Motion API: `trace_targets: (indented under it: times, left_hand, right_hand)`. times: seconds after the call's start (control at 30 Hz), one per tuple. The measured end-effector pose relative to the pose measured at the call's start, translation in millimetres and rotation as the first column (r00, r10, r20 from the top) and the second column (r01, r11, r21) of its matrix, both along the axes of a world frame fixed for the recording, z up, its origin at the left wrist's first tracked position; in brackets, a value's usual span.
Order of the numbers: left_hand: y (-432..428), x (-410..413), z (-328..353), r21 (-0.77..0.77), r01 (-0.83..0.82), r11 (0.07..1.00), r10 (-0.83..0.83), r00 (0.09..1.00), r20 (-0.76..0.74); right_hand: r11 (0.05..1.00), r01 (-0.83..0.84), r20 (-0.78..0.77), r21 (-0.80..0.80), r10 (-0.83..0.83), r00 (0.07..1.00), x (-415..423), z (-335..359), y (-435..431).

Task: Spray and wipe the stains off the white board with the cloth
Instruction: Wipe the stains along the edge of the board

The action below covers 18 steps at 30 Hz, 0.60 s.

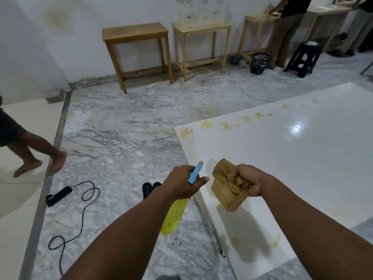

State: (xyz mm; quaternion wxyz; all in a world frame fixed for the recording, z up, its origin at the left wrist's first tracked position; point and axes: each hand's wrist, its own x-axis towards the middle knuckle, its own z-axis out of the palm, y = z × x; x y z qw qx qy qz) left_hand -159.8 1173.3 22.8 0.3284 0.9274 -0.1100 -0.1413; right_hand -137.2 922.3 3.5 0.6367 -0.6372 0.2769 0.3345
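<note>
A large glossy white board [292,158] lies flat on the marble floor at the right. Yellow-brown stains [226,125] run in a row along its far left edge, and fainter ones [235,240] sit near its close edge. My left hand [182,183] grips a spray bottle with a yellow body [173,217] and a blue, pink-tipped nozzle [196,172], held just off the board's left edge and pointing at the board. My right hand [247,181] holds a bunched tan cloth [227,188] above the board's left part.
A black power strip [58,196] with a looping cord lies on the floor at the left. A person's bare legs [38,156] are at the far left. Wooden tables [137,49], a black bin [259,63], a black stool [303,59] and standing people line the back wall.
</note>
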Motion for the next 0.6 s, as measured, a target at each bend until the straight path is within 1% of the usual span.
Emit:
trace_targets:
  times: [0.13,0.27,0.33,0.4,0.43,0.5,0.53,0.6]
  left_hand:
    - [14,35,-15,-0.026,-0.043,0.999,0.042,0.998,-0.045]
    - [42,92,-38,-0.049,-0.057,0.997,0.053,0.996,-0.073]
    - [59,125,-51,-0.049,-0.04,0.998,0.036,0.997,-0.075]
    - [74,153,-62,-0.059,-0.045,0.997,0.04,0.996,-0.078]
    - [82,166,-68,-0.068,-0.052,0.996,0.046,0.995,-0.085]
    - [97,192,-79,-0.089,-0.062,0.994,0.053,0.993,-0.105]
    - [103,204,-84,-0.104,-0.065,0.992,0.053,0.993,-0.109]
    - [115,229,-96,-0.135,-0.076,0.988,0.063,0.993,-0.099]
  right_hand:
    - [0.967,-0.149,-0.005,-0.205,0.151,0.988,54,-1,15]
    - [0.864,-0.318,-0.011,-0.391,0.34,0.94,131,-4,44]
    - [0.811,-0.373,-0.007,-0.451,0.414,0.91,182,-11,60]
    - [0.774,-0.376,0.045,-0.509,0.46,0.887,229,-18,80]
    - [0.738,-0.37,0.069,-0.564,0.489,0.87,251,-21,92]
    - [0.624,-0.333,0.107,-0.707,0.559,0.822,293,-31,116]
    - [0.599,-0.303,0.13,-0.741,0.571,0.811,308,-37,129]
    - [0.559,-0.31,0.144,-0.769,0.624,0.768,333,-61,154]
